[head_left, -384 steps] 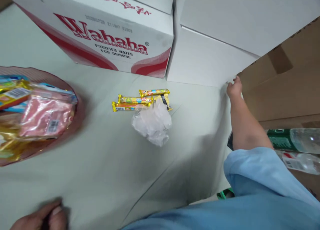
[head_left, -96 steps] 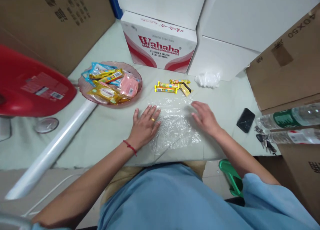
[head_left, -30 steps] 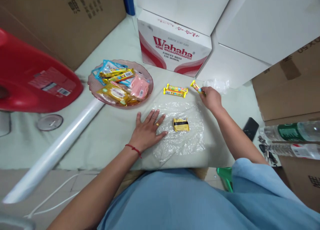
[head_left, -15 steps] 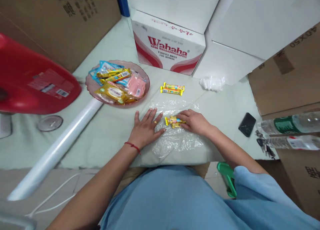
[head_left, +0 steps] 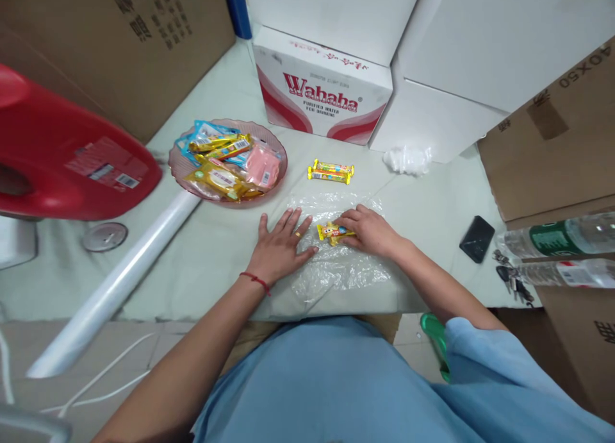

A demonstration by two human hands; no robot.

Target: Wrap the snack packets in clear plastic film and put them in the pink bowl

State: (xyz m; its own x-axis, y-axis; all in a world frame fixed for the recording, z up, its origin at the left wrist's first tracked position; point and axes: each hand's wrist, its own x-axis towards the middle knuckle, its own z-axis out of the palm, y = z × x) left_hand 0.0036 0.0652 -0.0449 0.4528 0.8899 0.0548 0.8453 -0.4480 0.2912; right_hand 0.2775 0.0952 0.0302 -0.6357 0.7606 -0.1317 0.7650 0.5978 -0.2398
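My left hand (head_left: pixel 280 245) lies flat with fingers spread, its fingertips and thumb over the left side of a crinkled clear plastic sheet (head_left: pixel 346 276). On that sheet, my right hand (head_left: pixel 372 230) curls its fingers and thumb around yellow-wrapped snack bars (head_left: pixel 328 232). Their left ends stick out toward my left hand; the right ends are hidden under my fingers, so how many there are is hard to tell. Beyond the sheet, two more yellow-wrapped bars (head_left: pixel 330 172) lie side by side on the pale table cover.
A pink glass bowl (head_left: pixel 180 167) of packaged snacks stands back left, near a red jug (head_left: pixel 72 148) and a long plastic roll (head_left: pixel 120 283). White boxes (head_left: pixel 327 97) line the back. A crumpled white plastic bundle (head_left: pixel 407 160), black phone (head_left: pixel 477 239), keys (head_left: pixel 514 283) and bottles (head_left: pixel 557 239) are at right.
My right hand has shifted very slightly over the snack bars, still gripping them. My left hand stays in place on the sheet. The view has turned a little.
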